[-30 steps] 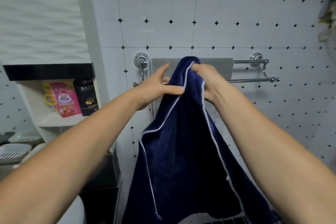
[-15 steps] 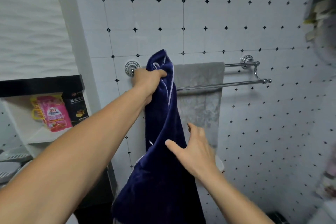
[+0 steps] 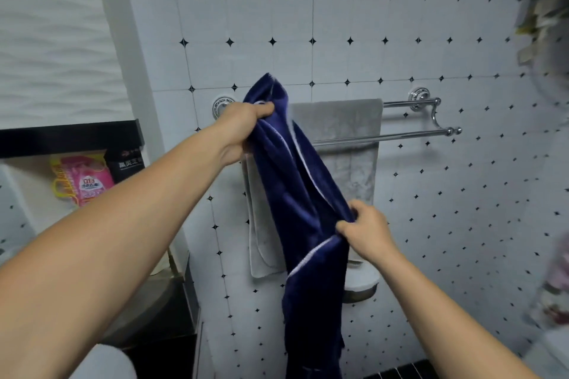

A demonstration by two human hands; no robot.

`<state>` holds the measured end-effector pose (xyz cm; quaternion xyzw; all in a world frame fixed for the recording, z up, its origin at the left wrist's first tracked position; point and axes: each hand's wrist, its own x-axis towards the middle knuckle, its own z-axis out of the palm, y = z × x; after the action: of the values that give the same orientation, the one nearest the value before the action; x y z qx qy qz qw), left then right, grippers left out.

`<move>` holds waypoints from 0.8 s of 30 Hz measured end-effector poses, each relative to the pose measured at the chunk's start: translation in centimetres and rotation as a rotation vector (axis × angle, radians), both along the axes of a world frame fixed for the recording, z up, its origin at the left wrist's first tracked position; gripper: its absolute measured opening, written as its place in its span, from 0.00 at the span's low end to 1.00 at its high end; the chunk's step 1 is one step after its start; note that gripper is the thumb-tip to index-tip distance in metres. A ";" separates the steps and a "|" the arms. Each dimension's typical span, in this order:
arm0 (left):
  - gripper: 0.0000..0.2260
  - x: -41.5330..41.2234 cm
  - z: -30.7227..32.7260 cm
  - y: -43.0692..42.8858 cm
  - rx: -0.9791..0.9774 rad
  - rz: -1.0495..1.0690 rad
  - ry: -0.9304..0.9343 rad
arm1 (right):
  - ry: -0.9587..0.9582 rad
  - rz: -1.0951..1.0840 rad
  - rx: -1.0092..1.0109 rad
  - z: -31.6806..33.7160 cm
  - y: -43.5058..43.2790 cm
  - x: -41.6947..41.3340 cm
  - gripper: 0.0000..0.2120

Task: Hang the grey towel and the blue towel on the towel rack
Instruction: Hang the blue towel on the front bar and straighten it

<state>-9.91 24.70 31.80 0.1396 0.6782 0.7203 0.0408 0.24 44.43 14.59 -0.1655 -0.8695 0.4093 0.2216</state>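
The dark blue towel point(image 3: 295, 200) with a white edge hangs bunched in front of the chrome two-bar towel rack point(image 3: 409, 132) on the tiled wall. My left hand point(image 3: 243, 129) grips its top end at the rack's left mount. Lower down, my right hand point(image 3: 366, 231) pinches the towel's right edge about halfway along. The grey towel point(image 3: 345, 138) is draped over the rack's rear bar behind the blue one, and its left part is hidden by the blue towel.
A shelf at the left holds a pink packet point(image 3: 83, 181) and a black packet point(image 3: 127, 160). A white holder point(image 3: 361, 283) is fixed to the wall under the grey towel. The right part of the rack bars is bare.
My right hand let go of the blue towel's top, dropped down and now pinches its side edge. My left hand keeps the top end at the rack's left.
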 end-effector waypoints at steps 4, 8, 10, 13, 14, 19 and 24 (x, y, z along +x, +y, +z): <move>0.04 -1.4 0.3 -2.2 0.008 0.041 -0.029 | -0.092 -0.071 -0.015 -1.7 3.5 0.6 0.08; 0.03 -2.3 0.6 -3.4 0.108 0.119 -0.068 | -0.152 -0.128 -0.035 -3.4 5.9 1.1 0.10; 0.05 -2.8 0.8 -4.2 0.134 0.174 -0.094 | -0.139 -0.176 -0.082 -4.1 7.2 1.6 0.09; 0.09 -3.8 0.9 -5.4 0.154 0.236 -0.123 | -0.108 -0.231 -0.206 -4.8 9.1 2.3 0.06; 0.09 -4.1 0.8 -5.6 0.141 0.258 -0.135 | -0.110 -0.240 -0.260 -4.8 9.5 2.4 0.05; 0.15 -5.2 -0.4 -6.0 -0.021 0.347 -0.167 | -0.209 -0.137 -0.696 -3.6 9.7 2.3 0.10; 0.13 -5.2 -2.2 -5.9 -0.105 0.366 -0.162 | 0.032 0.196 -1.121 0.0 6.9 0.6 0.13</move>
<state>-15.16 18.81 29.55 -0.0464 0.7235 0.6882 -0.0291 0.81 51.36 14.55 -0.1702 -0.5271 0.8293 0.0741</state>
